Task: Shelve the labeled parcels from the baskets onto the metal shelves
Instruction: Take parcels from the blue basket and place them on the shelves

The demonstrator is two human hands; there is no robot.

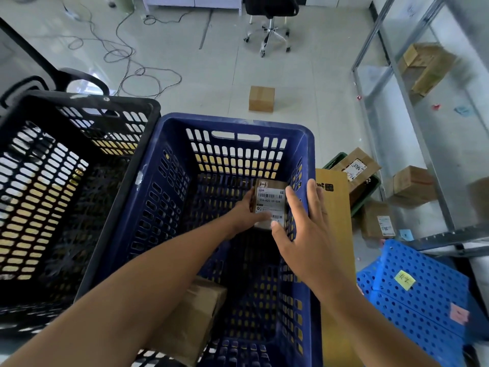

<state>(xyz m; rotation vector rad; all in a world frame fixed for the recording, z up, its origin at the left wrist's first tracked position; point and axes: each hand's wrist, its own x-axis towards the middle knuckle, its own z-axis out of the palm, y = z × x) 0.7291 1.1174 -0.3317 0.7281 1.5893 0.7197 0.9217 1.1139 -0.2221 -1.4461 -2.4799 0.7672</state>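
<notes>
Standing at the right, metal shelves point(391, 83) carry cardboard boxes point(426, 67). Black basket point(79, 98) sits against blue basket point(238, 120). Inside the blue basket, a brown parcel point(195, 313) lies at the near end. Labeled parcel point(270, 202) is by the far right corner, label up, gripped along its left edge by the left hand point(244, 211). Right hand point(304, 223) is spread, fingers straight, just beside it, holding nothing; contact cannot be confirmed.

Deep in the blue basket point(232, 121), I see the left hand point(242, 210) gripping a small labeled parcel point(271, 201) by its left edge, label up. The right hand point(304, 229) is spread flat just beside the parcel's right edge; contact I cannot tell. A second parcel point(195, 319) lies under the left forearm. A black basket point(79, 99) stands left, metal shelves point(412, 107) right.
</notes>
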